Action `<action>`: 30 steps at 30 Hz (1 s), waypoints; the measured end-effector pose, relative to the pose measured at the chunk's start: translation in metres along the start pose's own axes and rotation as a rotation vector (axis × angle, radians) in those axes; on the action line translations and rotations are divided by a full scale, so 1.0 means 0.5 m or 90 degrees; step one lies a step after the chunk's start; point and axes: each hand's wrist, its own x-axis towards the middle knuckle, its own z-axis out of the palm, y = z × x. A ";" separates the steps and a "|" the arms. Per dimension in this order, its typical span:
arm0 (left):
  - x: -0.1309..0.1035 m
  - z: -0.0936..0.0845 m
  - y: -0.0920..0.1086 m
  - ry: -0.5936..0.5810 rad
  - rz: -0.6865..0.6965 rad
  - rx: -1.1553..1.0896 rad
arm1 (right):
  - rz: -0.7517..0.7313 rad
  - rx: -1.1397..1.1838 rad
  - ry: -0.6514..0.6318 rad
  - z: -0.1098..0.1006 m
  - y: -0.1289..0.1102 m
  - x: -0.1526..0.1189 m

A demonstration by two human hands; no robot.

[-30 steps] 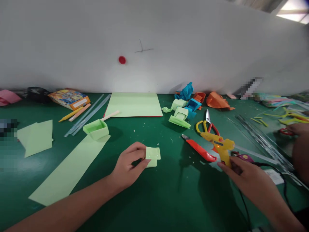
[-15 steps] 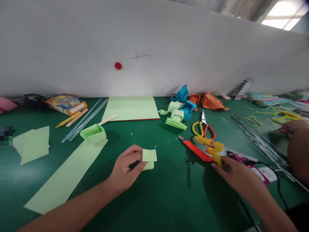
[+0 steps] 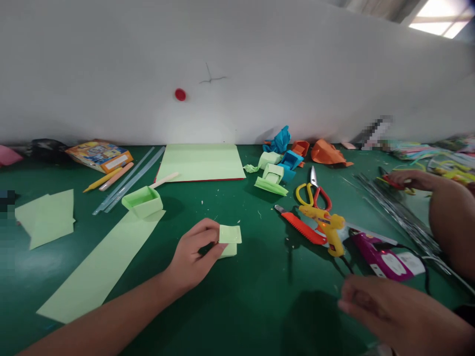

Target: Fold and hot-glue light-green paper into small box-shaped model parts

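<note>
My left hand [image 3: 196, 252] is closed on a small piece of folded pale green paper [image 3: 230, 234]. Its upper flap faces up and has a shiny strip along the lower edge. At lower right my right hand [image 3: 397, 306] is slightly blurred, with its fingers curled in and nothing seen in them. Just beyond it, apart from the fingers, a yellow hot glue gun [image 3: 326, 226] rests by a red utility knife [image 3: 302, 228] and scissors [image 3: 313, 190]. A long pale green paper strip [image 3: 100, 267] lies left of my left hand, with a green paper box [image 3: 143, 201] at its far end.
Folded green paper boxes [image 3: 273, 174] and blue ones [image 3: 290, 163] sit beyond the scissors. A purple-and-white object [image 3: 386, 257] and a black cord are at right, near wire-like strands [image 3: 401, 212]. Another person's hand [image 3: 415, 179] works at far right. A white wall rises behind.
My right hand has let go of the glue gun and drawn back toward me, down and to the right. The other person's hand has moved left. My left hand keeps its hold.
</note>
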 end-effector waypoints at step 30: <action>-0.003 0.006 0.000 0.002 0.027 -0.017 | -0.215 0.625 -0.018 0.111 -0.314 0.207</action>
